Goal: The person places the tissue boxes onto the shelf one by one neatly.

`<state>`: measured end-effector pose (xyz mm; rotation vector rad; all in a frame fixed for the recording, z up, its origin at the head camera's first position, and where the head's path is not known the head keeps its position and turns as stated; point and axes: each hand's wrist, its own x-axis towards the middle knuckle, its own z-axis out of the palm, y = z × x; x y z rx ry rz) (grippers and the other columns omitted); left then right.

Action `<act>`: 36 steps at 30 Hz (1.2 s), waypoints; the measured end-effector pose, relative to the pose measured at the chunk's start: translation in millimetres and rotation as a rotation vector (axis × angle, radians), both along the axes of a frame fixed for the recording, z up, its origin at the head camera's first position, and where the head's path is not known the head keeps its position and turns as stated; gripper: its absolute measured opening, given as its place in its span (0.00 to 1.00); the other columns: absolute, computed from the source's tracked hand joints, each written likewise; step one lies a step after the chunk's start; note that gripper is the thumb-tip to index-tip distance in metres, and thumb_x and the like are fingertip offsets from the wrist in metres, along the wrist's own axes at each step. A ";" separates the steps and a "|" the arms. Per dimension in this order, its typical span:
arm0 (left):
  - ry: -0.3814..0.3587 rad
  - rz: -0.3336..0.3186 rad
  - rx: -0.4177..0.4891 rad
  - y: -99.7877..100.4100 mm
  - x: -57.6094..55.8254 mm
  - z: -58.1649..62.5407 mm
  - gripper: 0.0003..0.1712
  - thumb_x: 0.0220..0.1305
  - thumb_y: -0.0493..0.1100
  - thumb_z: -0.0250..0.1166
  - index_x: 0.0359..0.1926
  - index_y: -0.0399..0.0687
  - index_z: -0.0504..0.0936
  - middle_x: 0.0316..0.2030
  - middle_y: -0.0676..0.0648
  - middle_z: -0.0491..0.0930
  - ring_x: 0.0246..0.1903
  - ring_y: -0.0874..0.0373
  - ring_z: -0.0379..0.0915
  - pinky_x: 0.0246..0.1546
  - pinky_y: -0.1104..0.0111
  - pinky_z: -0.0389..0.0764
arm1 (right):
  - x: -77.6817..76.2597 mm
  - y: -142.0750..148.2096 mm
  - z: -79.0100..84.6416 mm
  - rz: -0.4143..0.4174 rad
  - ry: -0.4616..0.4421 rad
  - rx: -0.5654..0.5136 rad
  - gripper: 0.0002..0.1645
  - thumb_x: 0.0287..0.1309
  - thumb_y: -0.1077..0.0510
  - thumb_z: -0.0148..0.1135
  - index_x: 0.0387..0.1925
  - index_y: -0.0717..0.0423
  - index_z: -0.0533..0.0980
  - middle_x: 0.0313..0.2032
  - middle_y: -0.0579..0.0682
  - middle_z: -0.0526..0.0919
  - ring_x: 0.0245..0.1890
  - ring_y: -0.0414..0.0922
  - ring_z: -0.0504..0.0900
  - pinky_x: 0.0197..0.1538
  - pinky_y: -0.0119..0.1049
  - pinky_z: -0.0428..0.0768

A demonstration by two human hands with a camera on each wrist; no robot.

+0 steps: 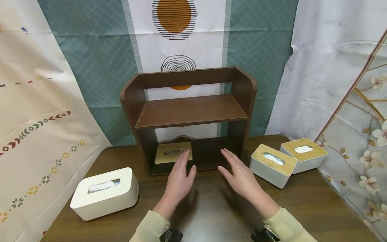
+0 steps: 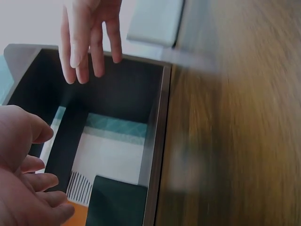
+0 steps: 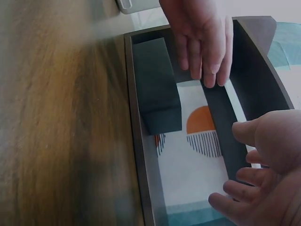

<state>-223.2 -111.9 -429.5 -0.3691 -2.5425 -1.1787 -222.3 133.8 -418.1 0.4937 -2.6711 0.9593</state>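
A brown wood-look worktop [image 1: 220,220] carries a dark-brown, two-tier open shelf unit [image 1: 190,109] with rounded front corners. Forward and left of the shelf unit sits a cream-white, rounded rectangular tissue box [image 1: 105,195]. Right of the shelf unit, just beside each other, are a nearer pale-grey tissue box with a light wood-look lid [image 1: 269,173] and a farther pale-grey tissue box with a matching lid [image 1: 308,159]. Inside the shelf unit, at the left end of its lower tier, stands a dark-green, nearly black rectangular tissue box with a tan lid [image 1: 169,157]. It looks light, stiff-walled and smooth, so somewhat slippery; its two side walls would probably take hold better than its slotted lid. At the shelf unit's front, the left hand [image 1: 179,185] and right hand [image 1: 240,179] each have a wide-spread, unfilled grip, palms roughly facing.
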 end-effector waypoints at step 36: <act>-0.066 -0.241 -0.012 109.8 6.4 0.2 0.35 0.84 0.46 0.62 0.85 0.50 0.66 0.83 0.46 0.65 0.80 0.47 0.64 0.75 0.45 0.70 | 35.3 86.7 4.3 -0.121 0.110 0.052 0.40 0.77 0.55 0.70 0.82 0.61 0.67 0.79 0.65 0.70 0.78 0.66 0.69 0.71 0.70 0.71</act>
